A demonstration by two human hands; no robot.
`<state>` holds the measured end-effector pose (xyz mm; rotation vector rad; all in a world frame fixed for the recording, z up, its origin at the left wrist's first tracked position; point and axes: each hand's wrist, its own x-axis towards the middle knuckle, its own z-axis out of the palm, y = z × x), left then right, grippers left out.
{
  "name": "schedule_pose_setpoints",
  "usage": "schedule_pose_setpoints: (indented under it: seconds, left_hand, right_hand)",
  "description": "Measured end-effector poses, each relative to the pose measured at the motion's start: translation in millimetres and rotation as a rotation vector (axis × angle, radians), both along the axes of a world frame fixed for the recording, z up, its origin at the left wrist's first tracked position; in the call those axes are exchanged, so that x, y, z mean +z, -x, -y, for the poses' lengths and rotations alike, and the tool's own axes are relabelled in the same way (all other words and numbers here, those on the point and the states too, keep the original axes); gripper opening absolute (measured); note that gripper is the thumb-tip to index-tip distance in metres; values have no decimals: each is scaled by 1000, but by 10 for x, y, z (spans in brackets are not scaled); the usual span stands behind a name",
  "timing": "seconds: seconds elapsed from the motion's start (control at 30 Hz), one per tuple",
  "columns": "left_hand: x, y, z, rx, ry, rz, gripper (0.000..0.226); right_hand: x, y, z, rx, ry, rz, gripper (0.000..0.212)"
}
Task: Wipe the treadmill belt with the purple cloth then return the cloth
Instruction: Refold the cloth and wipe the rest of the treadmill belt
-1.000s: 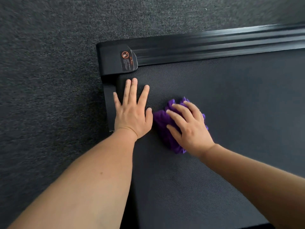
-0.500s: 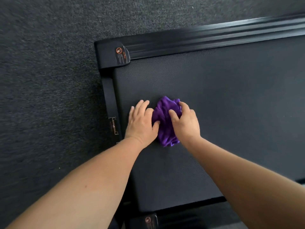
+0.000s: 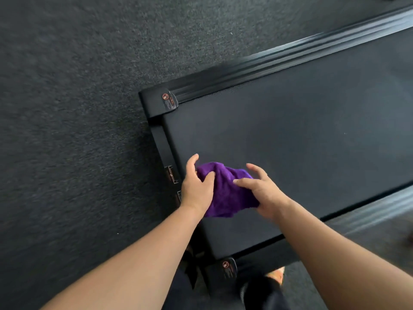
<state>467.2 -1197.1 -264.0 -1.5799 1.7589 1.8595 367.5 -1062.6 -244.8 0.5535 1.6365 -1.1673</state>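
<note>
The purple cloth (image 3: 225, 191) is bunched up and held between both hands, over the rear left part of the black treadmill belt (image 3: 290, 139). My left hand (image 3: 196, 186) grips the cloth's left end, thumb pressed into the fabric. My right hand (image 3: 261, 191) holds its right end, thumb on top and fingers spread loosely above it. The underside of the cloth is hidden, so I cannot tell whether it touches the belt.
Black side rails (image 3: 290, 54) run along the belt's far side, and another rail (image 3: 368, 211) along the near side. End caps with warning stickers (image 3: 168, 101) mark the rear corners. Dark grey carpet (image 3: 67, 130) surrounds the treadmill. My feet (image 3: 274, 274) stand at the rear end.
My left hand left the belt and took hold of the cloth's left end. Both hands drew the cloth back toward the belt's rear edge. The view pulled back and tilted.
</note>
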Motion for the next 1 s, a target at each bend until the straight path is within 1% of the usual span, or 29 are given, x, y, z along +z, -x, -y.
schedule_pose_setpoints:
  seconds: [0.03,0.07,0.13,0.17,0.23,0.27,0.3,0.37,0.4,0.47,0.53,0.57,0.6,0.7,0.73,0.8,0.87,0.9,0.93,1.0]
  left_hand:
    - [118,-58,33,-11,25,-6,68]
    - [228,-119,74,-2,20,-7,77]
    - [454,-230,146,75,-61,11,84]
    - [559,-291,165,99,-111,20,79]
    - [739,-430,175,57,-150,39,47]
    - [859,-513,168,32,-160,37,31]
    - [940,-573,153,39,-185,25,21]
    - [1116,-700,126,28,-220,-8,13]
    - [1231,-781,122,-2,-192,-18,12]
    - [1441,-958,106,-34,-130,-37,18]
    - [1680,-1178,90,-29,-119,-46,25]
    - [1801,-1305,84,-20,-127,-67,26]
    - [1927,-1424,95,-27,-117,-83,24]
    - [2269,-1800,194,-33,-26,-104,23]
    - [2373,-1920,239,-32,20,-106,22]
    - [2580,-2112,343,-82,121,-117,16]
    - [2754,-2247,476,-121,159,-126,17]
    - [2820,-2294,554,-117,146,-137,20]
    - [2877,-2334,657,-97,114,-143,25]
    - [2999,-2382,926,-26,37,-134,36]
  right_hand:
    - [139,-71,-5,52,-20,-71,63]
    - [275,-145,-6,127,-46,-161,62]
    - [513,-303,-43,244,-67,-293,58]
    - [606,-380,-81,256,-48,-302,59]
    - [828,-536,-136,212,-3,-248,57]
    - [958,-634,-167,192,20,-226,50]
    - [1033,-712,-191,178,23,-218,40]
    - [1182,-881,-233,142,1,-242,21]
    - [1264,-981,-249,121,-2,-260,22]
    - [1415,-1186,-260,128,14,-267,41]
    - [1629,-1396,-278,202,16,-270,62]
    - [1758,-1488,-286,270,1,-290,64]
    - [1894,-1576,-281,344,-18,-320,57]
    - [2240,-1832,-201,570,-71,-476,20]
    - [2329,-1920,-146,607,-98,-535,15]
    - [2472,-2071,7,545,-91,-555,17]
    - [2651,-2225,211,396,-60,-530,14]
    - [2725,-2282,305,345,-34,-524,15]
    - [2787,-2321,393,308,15,-484,27]
    - [2888,-2366,559,255,231,-301,74]
